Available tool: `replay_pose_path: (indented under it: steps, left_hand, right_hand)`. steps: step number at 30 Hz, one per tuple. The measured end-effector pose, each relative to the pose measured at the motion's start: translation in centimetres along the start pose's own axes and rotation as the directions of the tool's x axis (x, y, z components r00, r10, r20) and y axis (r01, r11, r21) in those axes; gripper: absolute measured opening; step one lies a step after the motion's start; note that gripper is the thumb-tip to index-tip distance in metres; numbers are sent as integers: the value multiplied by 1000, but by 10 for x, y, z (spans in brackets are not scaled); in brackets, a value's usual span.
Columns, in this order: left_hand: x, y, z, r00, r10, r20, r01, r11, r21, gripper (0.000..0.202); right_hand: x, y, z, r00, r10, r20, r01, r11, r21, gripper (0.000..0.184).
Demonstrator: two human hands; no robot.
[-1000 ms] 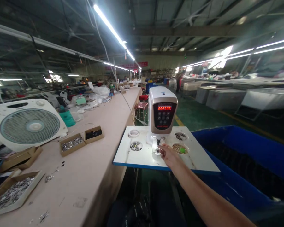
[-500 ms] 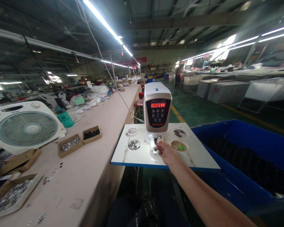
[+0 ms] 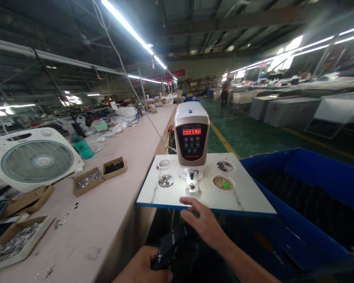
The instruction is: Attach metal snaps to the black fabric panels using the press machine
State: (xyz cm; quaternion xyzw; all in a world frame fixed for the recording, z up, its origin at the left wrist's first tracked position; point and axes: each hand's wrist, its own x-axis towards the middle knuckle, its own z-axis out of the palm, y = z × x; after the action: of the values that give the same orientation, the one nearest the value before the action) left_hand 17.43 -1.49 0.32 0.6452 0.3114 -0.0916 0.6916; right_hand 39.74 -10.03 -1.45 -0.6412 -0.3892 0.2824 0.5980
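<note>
Closest to my view, the left hand (image 3: 144, 265) grips a piece of black fabric (image 3: 168, 245), its fingers (image 3: 165, 276) clamped around the folded material. I see the right hand (image 3: 202, 224) just above that fabric, its fingers (image 3: 188, 205) spread apart and holding nothing, right at the blue near edge of a white tabletop (image 3: 238, 196). The fabric sits below that edge, clear of the press.

On the tabletop stands a snap-button press (image 3: 191, 133), its red counter reading 000598. Round recesses on either side hold small metal parts (image 3: 166, 181). To my right sits a blue bin (image 3: 297, 165) of dark contents; to my left, a long pale tabletop (image 3: 112, 196) carries cardboard trays of metal snaps (image 3: 87, 182) and a white box fan (image 3: 37, 161). Far down the green floor, a person (image 3: 225, 92) stands beyond white bins (image 3: 289, 112).
</note>
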Motion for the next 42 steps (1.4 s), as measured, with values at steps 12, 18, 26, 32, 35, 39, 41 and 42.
replay_pose_path:
  steps: [12,18,26,32,35,39,41,42]
  left_hand:
    - [82,47,-4,965,227,134,-233,972,36,30]
    - [118,61,-7,968,187,168,-179,982,-61,33]
    - [164,80,-13,970,152,188,-143,988,-58,27]
    - [186,100,-18,993,115,15,-116,992,55,23]
    - [197,106,-22,991,131,-31,-128,989,71,20]
    - [210,109,-28,984,153,-93,-143,984,107,19]
    - [213,109,-30,984,151,-100,-140,984,108,21]
    - [214,109,-31,985,145,-97,-136,985,102,22]
  right_hand:
    - [-21,8,-26,907,261,330,-230,964,-132,19]
    - [1,12,-43,908,326,265,-346,937,34,21]
    - [46,20,-66,927,305,220,-253,938,-236,47]
    - [83,37,-65,985,166,44,-112,814,-570,43]
    - [100,43,-65,994,102,-34,-101,775,-624,37]
    - [118,48,-65,996,52,-68,-84,764,-639,25]
    - [123,50,-65,997,45,-55,-70,773,-631,23]
    - [124,51,-65,998,45,-53,-68,775,-629,22]
